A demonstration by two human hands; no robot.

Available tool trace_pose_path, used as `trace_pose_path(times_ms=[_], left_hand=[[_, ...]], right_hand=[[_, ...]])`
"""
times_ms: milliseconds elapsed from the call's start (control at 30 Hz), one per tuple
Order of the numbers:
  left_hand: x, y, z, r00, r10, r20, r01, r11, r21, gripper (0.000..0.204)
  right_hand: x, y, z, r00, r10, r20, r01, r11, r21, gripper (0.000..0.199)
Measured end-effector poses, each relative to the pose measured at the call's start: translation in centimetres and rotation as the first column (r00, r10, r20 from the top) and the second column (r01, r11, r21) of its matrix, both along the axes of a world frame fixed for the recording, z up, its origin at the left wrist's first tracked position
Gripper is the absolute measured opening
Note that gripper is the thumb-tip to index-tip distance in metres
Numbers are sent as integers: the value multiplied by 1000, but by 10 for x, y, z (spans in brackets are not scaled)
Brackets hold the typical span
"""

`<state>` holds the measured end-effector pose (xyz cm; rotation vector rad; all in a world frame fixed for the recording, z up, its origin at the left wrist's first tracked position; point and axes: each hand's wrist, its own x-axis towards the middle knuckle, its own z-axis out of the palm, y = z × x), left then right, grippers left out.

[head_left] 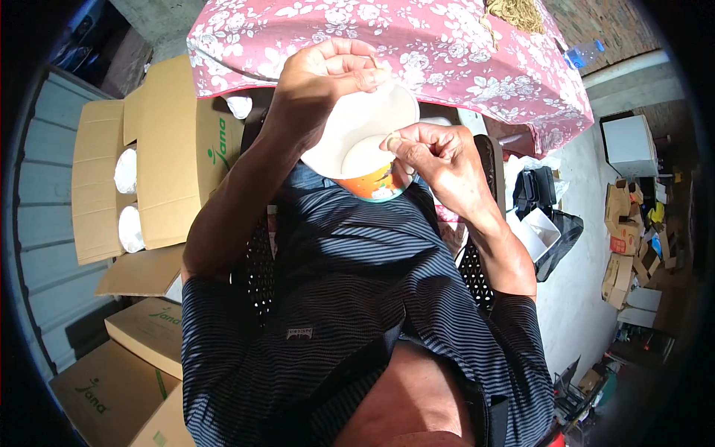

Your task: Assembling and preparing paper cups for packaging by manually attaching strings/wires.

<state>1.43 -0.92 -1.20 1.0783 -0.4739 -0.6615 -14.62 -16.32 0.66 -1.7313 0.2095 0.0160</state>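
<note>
A large paper tub point(372, 119), white inside with an orange and green printed outside, rests tilted on my lap with its mouth toward me. Over its far left rim, my left hand point(320, 80) is closed in a pinch, thumb against fingers, on something small and pale that I cannot make out. My right hand point(445, 160) is at the tub's right side, thumb and forefinger pinched together at a small yellowish bit too tiny to name. Whether a thin strand runs between the two hands cannot be seen.
Ahead stands a table under a pink floral cloth point(447, 45), with a tangled tan bundle point(518, 13) on it. An opened cardboard box point(175, 149) with white rolls is at my left, more boxes point(112, 387) below. Right: a white bin point(536, 232) and a black bag point(560, 242).
</note>
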Motion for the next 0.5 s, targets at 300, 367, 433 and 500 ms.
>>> trace_pose_path(times_ms=[300, 367, 433, 500], left_hand=[[12, 3, 0, 995, 40, 88, -32, 996, -85, 39], [20, 5, -1, 993, 74, 96, -64, 992, -106, 39], [25, 8, -1, 986, 122, 116, -110, 988, -106, 37], [26, 11, 1, 983, 115, 146, -104, 991, -79, 36]], right_hand=[[-1, 2, -4, 999, -23, 37, 22, 1000, 18, 17], [-2, 2, -4, 999, -16, 43, 16, 1000, -6, 17], [-3, 3, -3, 999, -22, 28, 22, 1000, -1, 17], [-3, 4, -2, 999, -22, 27, 21, 1000, 21, 17]])
